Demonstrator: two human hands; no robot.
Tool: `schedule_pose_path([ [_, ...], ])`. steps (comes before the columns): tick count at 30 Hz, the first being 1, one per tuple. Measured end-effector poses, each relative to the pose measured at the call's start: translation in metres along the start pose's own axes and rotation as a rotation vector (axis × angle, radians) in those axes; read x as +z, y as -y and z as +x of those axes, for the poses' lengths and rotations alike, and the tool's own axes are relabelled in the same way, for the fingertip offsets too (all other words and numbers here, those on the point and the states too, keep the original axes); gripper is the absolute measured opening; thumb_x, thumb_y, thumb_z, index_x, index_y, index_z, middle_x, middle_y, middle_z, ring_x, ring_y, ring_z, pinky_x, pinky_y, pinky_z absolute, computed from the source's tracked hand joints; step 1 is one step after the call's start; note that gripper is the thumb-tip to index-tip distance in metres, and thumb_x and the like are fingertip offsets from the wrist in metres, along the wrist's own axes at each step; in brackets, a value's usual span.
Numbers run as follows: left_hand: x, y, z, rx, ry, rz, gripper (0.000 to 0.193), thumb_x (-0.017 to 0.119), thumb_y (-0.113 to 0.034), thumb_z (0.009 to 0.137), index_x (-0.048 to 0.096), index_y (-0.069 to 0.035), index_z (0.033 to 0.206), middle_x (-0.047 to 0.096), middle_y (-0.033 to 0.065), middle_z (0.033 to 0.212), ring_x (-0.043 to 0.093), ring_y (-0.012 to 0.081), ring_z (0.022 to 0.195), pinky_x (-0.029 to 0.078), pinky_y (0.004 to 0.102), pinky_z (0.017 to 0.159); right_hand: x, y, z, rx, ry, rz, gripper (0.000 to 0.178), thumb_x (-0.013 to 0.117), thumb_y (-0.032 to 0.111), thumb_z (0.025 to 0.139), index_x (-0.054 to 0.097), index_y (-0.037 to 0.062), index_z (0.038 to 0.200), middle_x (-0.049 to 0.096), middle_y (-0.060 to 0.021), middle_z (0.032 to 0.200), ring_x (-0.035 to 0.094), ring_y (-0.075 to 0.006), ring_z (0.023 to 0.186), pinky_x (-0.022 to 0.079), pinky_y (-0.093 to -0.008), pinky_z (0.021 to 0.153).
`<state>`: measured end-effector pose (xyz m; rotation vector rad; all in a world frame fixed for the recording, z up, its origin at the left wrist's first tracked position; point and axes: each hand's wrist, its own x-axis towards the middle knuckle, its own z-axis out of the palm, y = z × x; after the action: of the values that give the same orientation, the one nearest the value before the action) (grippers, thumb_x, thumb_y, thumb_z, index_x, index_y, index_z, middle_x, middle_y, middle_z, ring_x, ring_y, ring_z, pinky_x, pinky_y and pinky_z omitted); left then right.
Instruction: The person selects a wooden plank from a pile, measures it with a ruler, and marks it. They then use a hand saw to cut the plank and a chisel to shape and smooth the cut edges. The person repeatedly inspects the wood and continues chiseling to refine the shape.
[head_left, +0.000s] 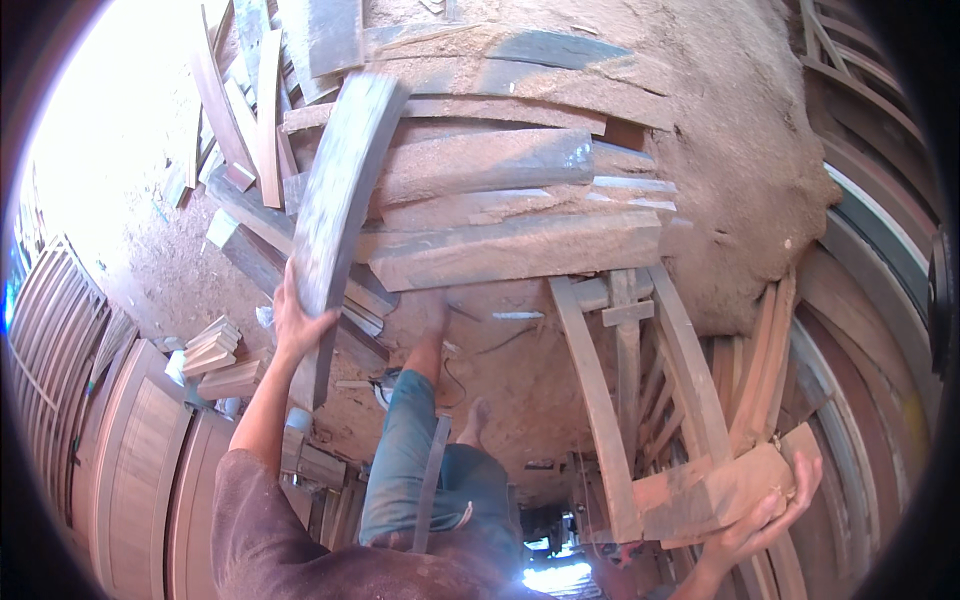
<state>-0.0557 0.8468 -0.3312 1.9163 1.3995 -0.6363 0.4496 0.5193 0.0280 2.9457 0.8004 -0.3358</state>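
Note:
My left hand [298, 322] is closed around the lower part of a long, thick wooden plank [345, 185], which stands tilted in front of me with its far end slightly blurred. At the lower right, my right hand [765, 525] curls round the end of a short, broad wooden board [705, 495]. That board lies across the near end of a wooden trestle [595, 405] with two long slanting rails. Part of my right palm is hidden behind the board.
Dusty planks [520, 245] lie stacked ahead, with thin offcuts [268, 120] at the far left. Sawdust [730, 130] is heaped at the far right. Wooden panels [135, 460] lean on the left; curved boards [840, 390] line the right. A strip of wood [430, 490] crosses my leg.

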Motion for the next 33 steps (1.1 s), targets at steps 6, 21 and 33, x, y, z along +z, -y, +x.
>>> schedule_pose_path([
  [6,0.028,0.078,-0.035,-0.339,0.141,0.327,0.131,0.091,-0.037,0.074,0.008,-0.009,0.171,0.038,0.0296,0.159,0.044,0.0508,0.144,0.044,0.0584,0.114,0.000,-0.003,-0.002,0.017,-0.017,0.021,0.054,0.038,0.029,0.108,0.051,-0.0061,0.147,0.056,-0.0194,0.148,0.038,-0.0456,0.152,0.029,-0.0603,0.125],
  [21,0.149,-0.474,0.209,0.936,0.119,0.145,0.095,0.080,-0.024,0.090,0.029,-0.008,0.168,0.033,0.0205,0.169,0.036,0.0376,0.156,0.034,0.0544,0.125,-0.011,-0.067,-0.028,-0.207,-0.100,0.071,0.057,0.047,0.047,0.101,0.056,-0.0010,0.131,0.064,-0.0232,0.130,0.042,-0.0472,0.147,0.033,-0.0644,0.120],
  [33,0.286,-0.603,0.290,1.125,-0.159,0.729,0.074,0.059,-0.016,0.101,0.028,-0.004,0.166,0.040,0.0180,0.163,0.035,0.0313,0.154,0.028,0.0479,0.124,-0.014,-0.037,0.008,0.050,0.090,0.039,0.057,0.050,0.045,0.102,0.056,-0.0012,0.134,0.064,-0.0229,0.132,0.042,-0.0480,0.147,0.032,-0.0646,0.121],
])
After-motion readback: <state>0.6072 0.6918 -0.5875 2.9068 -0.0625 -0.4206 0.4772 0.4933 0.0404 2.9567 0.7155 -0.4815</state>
